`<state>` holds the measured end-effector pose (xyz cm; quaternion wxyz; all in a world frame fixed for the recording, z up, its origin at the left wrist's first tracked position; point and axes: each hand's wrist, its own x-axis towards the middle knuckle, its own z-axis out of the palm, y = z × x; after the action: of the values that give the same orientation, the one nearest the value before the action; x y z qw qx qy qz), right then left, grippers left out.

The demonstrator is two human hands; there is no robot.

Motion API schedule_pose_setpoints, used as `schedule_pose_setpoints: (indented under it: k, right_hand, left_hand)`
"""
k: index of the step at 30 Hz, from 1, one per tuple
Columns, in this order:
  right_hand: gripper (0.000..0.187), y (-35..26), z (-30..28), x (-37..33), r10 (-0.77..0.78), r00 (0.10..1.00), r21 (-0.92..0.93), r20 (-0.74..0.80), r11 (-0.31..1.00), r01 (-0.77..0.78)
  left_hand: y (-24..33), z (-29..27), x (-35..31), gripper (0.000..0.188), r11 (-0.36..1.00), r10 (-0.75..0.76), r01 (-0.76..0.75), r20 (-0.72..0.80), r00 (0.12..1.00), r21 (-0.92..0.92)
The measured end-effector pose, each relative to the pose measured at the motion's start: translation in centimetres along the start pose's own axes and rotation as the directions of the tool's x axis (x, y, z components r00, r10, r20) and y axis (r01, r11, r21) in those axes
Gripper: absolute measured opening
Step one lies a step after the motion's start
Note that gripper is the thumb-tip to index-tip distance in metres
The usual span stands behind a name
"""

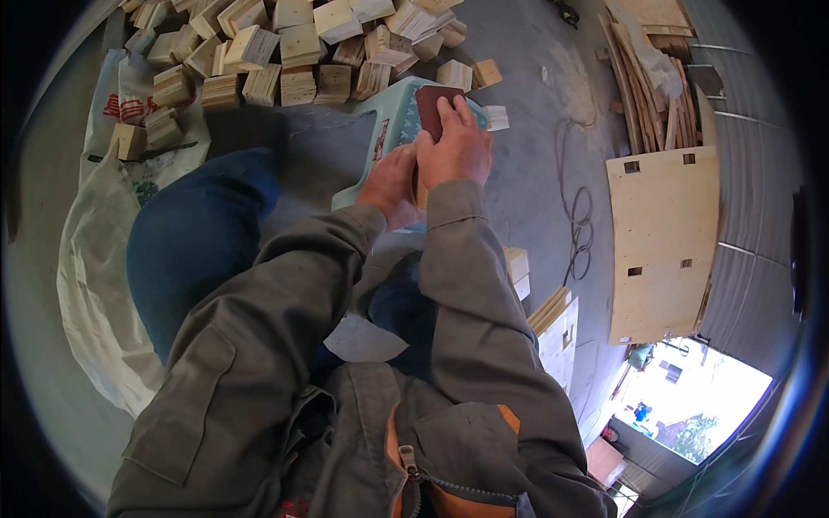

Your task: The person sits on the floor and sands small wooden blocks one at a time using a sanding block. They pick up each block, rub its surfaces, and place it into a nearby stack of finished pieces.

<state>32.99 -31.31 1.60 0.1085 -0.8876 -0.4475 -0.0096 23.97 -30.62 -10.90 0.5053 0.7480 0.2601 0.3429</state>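
A pale teal plastic stool (395, 116) stands in front of me between my legs. Over its top, my right hand (455, 142) is closed on a dark red-brown block (439, 105), perhaps a sanding block, with the fingers laid across its upper face. Close beside it, my left hand (393, 186) grips a light-brown wooden piece (420, 188). Most of that piece is hidden under both hands, so its full shape cannot be made out. The two hands touch or nearly touch each other.
Many small wooden blocks (300, 45) are heaped beyond the stool. A white woven sack (99, 259) lies at left with a few blocks on it. To the right are a coiled cable (580, 226), a plywood panel (663, 233) with square holes and stacked boards (635, 82).
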Motion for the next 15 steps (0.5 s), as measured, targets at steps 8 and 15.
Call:
schedule_pose_setpoints:
  k: [8,15]
  right_hand:
    - [0.066,1.6,-0.4,-7.5,-0.096,0.992,0.045,-0.083,0.994,0.100]
    - [0.067,3.9,-1.8,-17.9,-0.139,0.981,0.084,-0.135,0.985,0.151]
  left_hand:
    - [-1.4,-0.1,0.1,0.088,0.998,0.065,-0.066,-0.022,0.998,-0.024]
    - [-0.5,0.0,0.1,0.095,0.998,0.060,-0.060,0.001,0.998,0.011]
